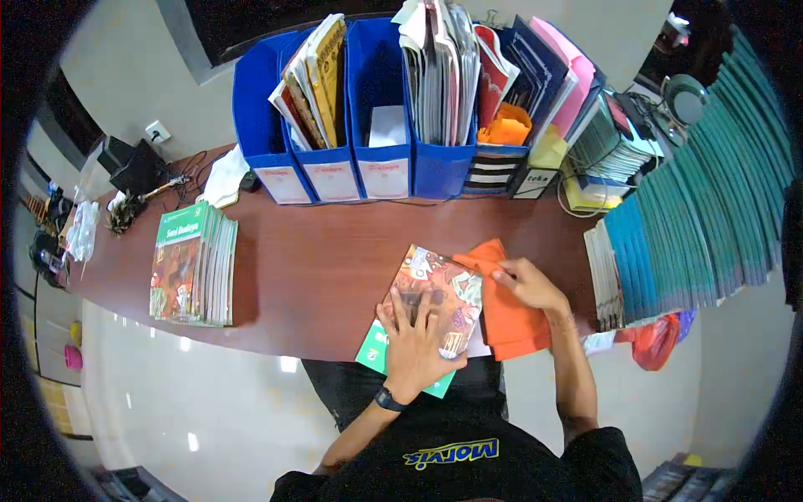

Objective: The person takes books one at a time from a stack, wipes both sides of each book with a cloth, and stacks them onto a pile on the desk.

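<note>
Noting L hand [412, 339] palm-down on a patterned bk [464, 289], fingers spread wide over the cover; dark watch [389, 399] on that wrist, behind the fingers. Green area shows nearer the body than the L fingers, partly hidden by the hand. R hand [531, 286] rests on an orange cloth [514, 326], fingers bunched; we can't tell whether they pinch a fold. Cloth lies under the R fingers & spreads from them toward the near edge of the counter [318, 259], just beside the bk. Bk sits under L fingers, to the left of R fingers. Well left of L fingers we see a stack of bks [176, 259], top cover reading "Seni Budaya". Fwd of both hands' fingers: blue file holders [439, 171], several w/ papers. Right of R fingers: blue bks [636, 259], then a long row of teal bks [711, 201].
</note>
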A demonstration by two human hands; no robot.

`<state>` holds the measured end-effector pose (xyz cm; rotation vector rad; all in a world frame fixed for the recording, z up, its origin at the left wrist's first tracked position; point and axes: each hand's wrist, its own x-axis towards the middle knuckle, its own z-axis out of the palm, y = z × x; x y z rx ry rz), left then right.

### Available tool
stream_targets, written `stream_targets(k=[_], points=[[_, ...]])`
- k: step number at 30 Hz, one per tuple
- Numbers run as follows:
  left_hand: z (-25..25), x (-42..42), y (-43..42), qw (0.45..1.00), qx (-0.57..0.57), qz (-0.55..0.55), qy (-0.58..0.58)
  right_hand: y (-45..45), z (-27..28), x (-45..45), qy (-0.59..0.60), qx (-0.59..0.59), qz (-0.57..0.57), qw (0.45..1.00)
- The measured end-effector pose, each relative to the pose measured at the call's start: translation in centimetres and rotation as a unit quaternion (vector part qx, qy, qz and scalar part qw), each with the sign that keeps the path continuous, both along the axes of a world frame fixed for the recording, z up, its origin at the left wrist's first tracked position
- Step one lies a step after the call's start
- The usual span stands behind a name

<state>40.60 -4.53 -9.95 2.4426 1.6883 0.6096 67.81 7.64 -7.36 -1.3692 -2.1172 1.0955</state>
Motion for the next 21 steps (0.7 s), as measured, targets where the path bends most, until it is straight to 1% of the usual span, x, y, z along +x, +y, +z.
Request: stream_targets(k=[1, 4, 7, 9, 11, 12, 13, 15, 16, 18, 19, 21], points=[[0.1, -0.2, 0.0, 1.0, 0.002, -0.004, 0.001, -0.2, 0.3, 0.2, -0.001, -0.011, -0.014, 1.0], [0.1, -0.8, 0.1, 1.0, 0.007, -0.019, 0.012, 2.5, -1.1, -1.3, -0.006, 0.015, 0.03, 0.999], [0.3, -1.3, 0.2, 0.999, 0.011, -0.023, 0.025, 7.0, -2.6, -6.5, 0.022, 0.071, 0.086, 0.994], [0.8, -1.5, 0.3, 0.998, -0.021, -0.028, 0.045, 9.7, -3.1, -10.4, 0.044, 0.106, 0.117, 0.987], [1.1, -1.8, 0.4, 0.997, -0.049, -0.024, 0.058, 11.1, -2.8, -13.2, 0.038, 0.117, 0.14, 0.982], [1.2, -2.1, 0.5, 0.996, -0.059, -0.019, 0.062, 10.9, -2.2, -13.3, 0.02, 0.121, 0.149, 0.981], [1.2, -3.0, 1.0, 0.996, -0.054, -0.047, 0.048, 10.8, -1.7, -13.5, 0.002, 0.126, 0.158, 0.979], [0.9, -5.2, 1.9, 0.993, -0.044, -0.108, 0.02, 9.5, 0.3, -12.5, -0.074, 0.142, 0.164, 0.973], [0.7, -6.1, 1.9, 0.989, -0.041, -0.143, 0.006, 9.1, 0.5, -11.6, -0.113, 0.148, 0.164, 0.969], [1.1, -7.9, 0.6, 0.991, -0.048, -0.127, 0.02, 8.6, -1.8, -7.3, -0.101, 0.182, 0.135, 0.969], [1.6, -8.8, -0.1, 0.992, -0.051, -0.112, 0.035, 7.5, -1.3, -5.1, -0.105, 0.181, 0.132, 0.969], [1.8, -9.3, -0.9, 0.993, -0.062, -0.081, 0.061, 4.0, 1.4, -1.7, -0.05, 0.003, 0.114, 0.992]])
